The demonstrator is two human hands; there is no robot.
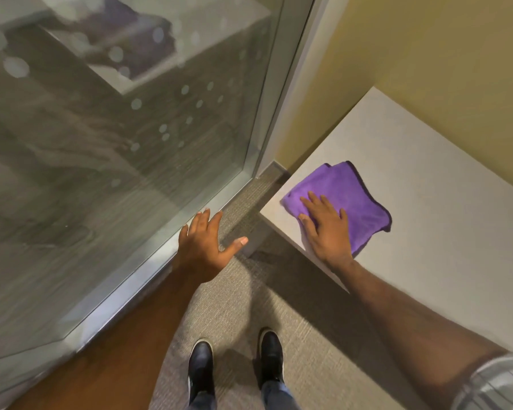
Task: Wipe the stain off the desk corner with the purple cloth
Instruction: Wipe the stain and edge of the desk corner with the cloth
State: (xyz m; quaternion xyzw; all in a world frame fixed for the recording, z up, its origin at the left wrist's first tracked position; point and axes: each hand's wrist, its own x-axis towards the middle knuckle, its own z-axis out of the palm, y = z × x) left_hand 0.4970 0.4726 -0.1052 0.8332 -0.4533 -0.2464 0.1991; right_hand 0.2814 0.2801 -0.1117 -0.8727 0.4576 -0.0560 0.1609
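Note:
A folded purple cloth (347, 192) lies flat on the near left corner of a pale grey desk (427, 232). My right hand (326, 229) presses palm-down on the cloth's near edge, fingers spread and flat. The cloth and hand hide the surface beneath, so no stain shows. My left hand (205, 244) hovers in the air to the left of the desk, over the floor, fingers apart and holding nothing.
A glass wall (116, 143) with a metal frame (148, 270) runs along the left. A yellow wall (427, 54) stands behind the desk. Grey carpet (234, 309) covers the floor, where my two black shoes (234, 365) stand.

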